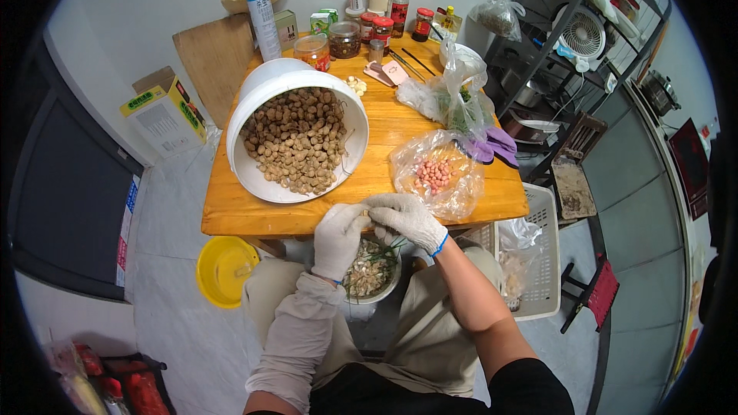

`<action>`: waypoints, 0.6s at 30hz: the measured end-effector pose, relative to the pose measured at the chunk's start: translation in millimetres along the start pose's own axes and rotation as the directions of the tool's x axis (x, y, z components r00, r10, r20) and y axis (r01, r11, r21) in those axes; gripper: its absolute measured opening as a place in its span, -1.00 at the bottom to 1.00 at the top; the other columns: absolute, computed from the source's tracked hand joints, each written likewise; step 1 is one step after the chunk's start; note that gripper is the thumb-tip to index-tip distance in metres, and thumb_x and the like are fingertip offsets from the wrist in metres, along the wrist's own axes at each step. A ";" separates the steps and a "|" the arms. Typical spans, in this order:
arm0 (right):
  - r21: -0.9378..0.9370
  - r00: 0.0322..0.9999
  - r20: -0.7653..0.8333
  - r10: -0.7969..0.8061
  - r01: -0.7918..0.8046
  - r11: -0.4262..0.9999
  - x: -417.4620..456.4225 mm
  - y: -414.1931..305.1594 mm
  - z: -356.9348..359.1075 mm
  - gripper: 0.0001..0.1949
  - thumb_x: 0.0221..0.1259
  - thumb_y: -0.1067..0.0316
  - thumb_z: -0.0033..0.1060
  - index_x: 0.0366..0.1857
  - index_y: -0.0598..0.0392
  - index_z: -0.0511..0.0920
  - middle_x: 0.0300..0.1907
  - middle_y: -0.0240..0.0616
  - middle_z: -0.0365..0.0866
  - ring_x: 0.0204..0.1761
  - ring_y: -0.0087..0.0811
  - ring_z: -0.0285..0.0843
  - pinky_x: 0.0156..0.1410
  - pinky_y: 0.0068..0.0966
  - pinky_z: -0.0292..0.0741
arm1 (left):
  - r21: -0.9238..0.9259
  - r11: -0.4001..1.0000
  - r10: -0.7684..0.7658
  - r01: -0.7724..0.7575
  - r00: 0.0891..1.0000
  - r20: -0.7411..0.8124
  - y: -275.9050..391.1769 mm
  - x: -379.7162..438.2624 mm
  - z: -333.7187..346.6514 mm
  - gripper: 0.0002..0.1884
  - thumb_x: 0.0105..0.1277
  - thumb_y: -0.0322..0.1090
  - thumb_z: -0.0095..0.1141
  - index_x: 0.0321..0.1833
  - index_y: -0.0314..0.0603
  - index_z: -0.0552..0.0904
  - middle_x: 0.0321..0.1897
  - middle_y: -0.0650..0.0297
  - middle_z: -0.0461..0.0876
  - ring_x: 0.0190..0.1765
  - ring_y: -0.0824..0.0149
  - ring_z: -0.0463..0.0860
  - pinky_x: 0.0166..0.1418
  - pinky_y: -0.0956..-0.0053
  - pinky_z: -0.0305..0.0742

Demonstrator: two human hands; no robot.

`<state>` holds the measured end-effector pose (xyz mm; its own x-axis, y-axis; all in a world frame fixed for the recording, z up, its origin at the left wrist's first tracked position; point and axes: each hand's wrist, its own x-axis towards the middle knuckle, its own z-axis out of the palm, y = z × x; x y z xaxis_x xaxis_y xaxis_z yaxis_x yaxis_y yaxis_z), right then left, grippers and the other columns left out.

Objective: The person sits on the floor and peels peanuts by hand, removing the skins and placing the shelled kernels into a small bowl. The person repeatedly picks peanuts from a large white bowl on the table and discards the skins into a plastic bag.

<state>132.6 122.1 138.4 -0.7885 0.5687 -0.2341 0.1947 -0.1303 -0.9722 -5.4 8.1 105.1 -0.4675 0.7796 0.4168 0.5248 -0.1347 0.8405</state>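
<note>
My left hand (339,241) and my right hand (405,219), both in pale knit work gloves, meet at the front edge of the wooden table (277,216). Their fingertips close on a small tan peanut pod (365,213), partly hidden. Beyond my left hand, a white plastic bucket (356,168) lies on its side, its mouth facing me, with unshelled peanuts (300,138) inside. Shelled pink peanuts (435,176) rest on a spread clear plastic bag (468,193) beyond my right hand. Below my hands, between my knees, a metal bowl (387,294) holds empty shells and some green stalks.
Jars, bottles and a spray can (263,23) line the table's back. Purple gloves (497,146) and a bag of greens (461,106) lie at the right. A yellow basin (226,271) is on the floor at left, a white plastic crate (548,276) at right.
</note>
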 end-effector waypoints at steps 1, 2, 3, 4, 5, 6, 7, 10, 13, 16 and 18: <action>0.008 1.000 0.009 0.017 -0.017 1.000 -0.2 -0.8 1.0 -0.65 0.48 0.21 0.16 0.09 0.28 0.65 -0.47 -0.35 0.64 -0.51 -0.60 0.54 -0.35 -0.61 0.52 | 0.018 0.999 0.035 -0.034 0.999 -0.004 -1.6 -0.7 0.3 -0.81 0.23 -0.47 0.30 -0.10 -0.28 0.76 -0.24 0.09 0.72 -0.11 0.09 0.71 -0.01 0.32 0.60; 0.017 0.999 0.019 0.034 -0.034 0.999 -0.7 -3.3 2.1 -0.66 0.47 0.23 0.18 0.10 0.29 0.65 -0.46 -0.35 0.64 -0.50 -0.61 0.54 -0.35 -0.61 0.52 | 0.036 0.997 0.069 -0.069 0.998 -0.006 -2.9 -1.4 0.4 -0.80 0.21 -0.47 0.31 -0.10 -0.26 0.76 -0.24 0.10 0.72 -0.11 0.08 0.71 -0.02 0.31 0.60; 0.023 0.998 0.026 0.051 -0.052 0.998 -1.2 -5.3 2.3 -0.66 0.46 0.25 0.19 0.12 0.29 0.65 -0.44 -0.36 0.63 -0.49 -0.62 0.54 -0.34 -0.61 0.52 | 0.063 0.995 0.081 -0.081 0.997 0.008 -3.7 -1.8 0.9 -0.80 0.20 -0.47 0.32 -0.10 -0.25 0.75 -0.25 0.11 0.71 -0.11 0.07 0.70 -0.03 0.30 0.60; 0.019 0.998 0.043 0.052 -0.052 0.998 -1.4 -4.9 1.6 -0.66 0.46 0.25 0.19 0.12 0.29 0.64 -0.43 -0.35 0.64 -0.47 -0.62 0.54 -0.33 -0.61 0.53 | 0.090 0.991 0.093 -0.094 0.995 0.022 -4.5 -2.4 1.1 -0.79 0.19 -0.47 0.33 -0.10 -0.24 0.75 -0.25 0.11 0.71 -0.12 0.06 0.70 -0.03 0.29 0.60; 0.014 0.997 0.059 0.052 -0.053 0.998 -2.0 -4.4 0.5 -0.66 0.46 0.25 0.18 0.12 0.30 0.64 -0.41 -0.34 0.65 -0.45 -0.62 0.55 -0.32 -0.62 0.53 | 0.117 0.987 0.104 -0.107 0.994 0.037 -5.0 -2.9 1.2 -0.79 0.18 -0.47 0.34 -0.10 -0.22 0.75 -0.26 0.12 0.70 -0.12 0.05 0.70 -0.04 0.27 0.60; 0.009 0.996 0.076 0.053 -0.053 0.999 -2.3 -4.3 -0.3 -0.66 0.46 0.25 0.18 0.12 0.30 0.64 -0.39 -0.34 0.65 -0.43 -0.62 0.56 -0.31 -0.62 0.54 | 0.132 0.984 0.114 -0.120 0.992 0.048 -5.4 -3.1 1.3 -0.78 0.18 -0.47 0.33 -0.10 -0.21 0.75 -0.26 0.12 0.70 -0.12 0.05 0.69 -0.04 0.27 0.60; 0.007 0.997 0.073 0.036 -0.037 0.999 -2.3 -4.2 0.4 -0.66 0.45 0.28 0.15 0.12 0.31 0.64 -0.39 -0.33 0.66 -0.42 -0.61 0.57 -0.30 -0.62 0.54 | 0.147 0.980 0.124 -0.132 0.990 0.059 -5.7 -3.4 1.3 -0.78 0.17 -0.47 0.33 -0.10 -0.20 0.75 -0.26 0.13 0.70 -0.13 0.05 0.69 -0.04 0.26 0.60; 0.012 0.997 0.076 -0.012 0.012 1.000 -2.3 -1.6 4.1 -0.67 0.42 0.37 0.07 0.13 0.32 0.63 -0.37 -0.30 0.68 -0.39 -0.58 0.60 -0.25 -0.61 0.56 | 0.177 0.968 0.169 -0.180 0.983 0.075 -8.2 -3.7 1.7 -0.78 0.17 -0.47 0.33 -0.09 -0.20 0.75 -0.26 0.12 0.70 -0.15 0.04 0.69 -0.05 0.26 0.60; 0.070 0.995 0.083 -0.046 0.041 0.997 -1.5 4.9 4.9 -0.65 0.38 0.44 -0.02 0.13 0.34 0.62 -0.37 -0.29 0.69 -0.37 -0.55 0.63 -0.21 -0.59 0.58 | 0.085 0.983 0.158 -0.162 0.986 0.045 -4.5 -0.9 -0.1 -0.79 0.21 -0.48 0.29 -0.09 -0.23 0.75 -0.28 0.12 0.69 -0.20 0.09 0.69 -0.09 0.30 0.60; 0.147 0.997 0.065 -0.051 0.041 0.988 -2.1 5.7 6.4 -0.63 0.36 0.46 -0.07 0.15 0.37 0.60 -0.37 -0.29 0.69 -0.37 -0.55 0.64 -0.20 -0.57 0.59 | -0.107 0.992 -0.058 0.064 0.997 0.055 -3.5 -1.5 -0.2 -0.84 0.31 -0.47 0.22 -0.09 -0.28 0.74 -0.32 0.17 0.68 -0.27 0.26 0.68 -0.17 0.41 0.57; 0.138 0.995 0.070 -0.066 0.056 0.989 -1.7 5.2 6.1 -0.62 0.37 0.45 -0.07 0.17 0.38 0.58 -0.36 -0.29 0.69 -0.38 -0.55 0.64 -0.21 -0.57 0.59 | -0.240 0.939 -0.227 0.247 0.968 0.109 -2.0 -1.2 0.1 -0.85 0.40 -0.44 0.16 -0.07 -0.31 0.73 -0.32 0.22 0.66 -0.30 0.38 0.64 -0.22 0.50 0.53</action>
<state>131.4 115.4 133.6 -0.8385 0.5179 -0.1692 0.0678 -0.2089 -0.9756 -5.7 7.5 102.9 -0.4935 0.8520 0.1750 0.2068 -0.0805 0.9751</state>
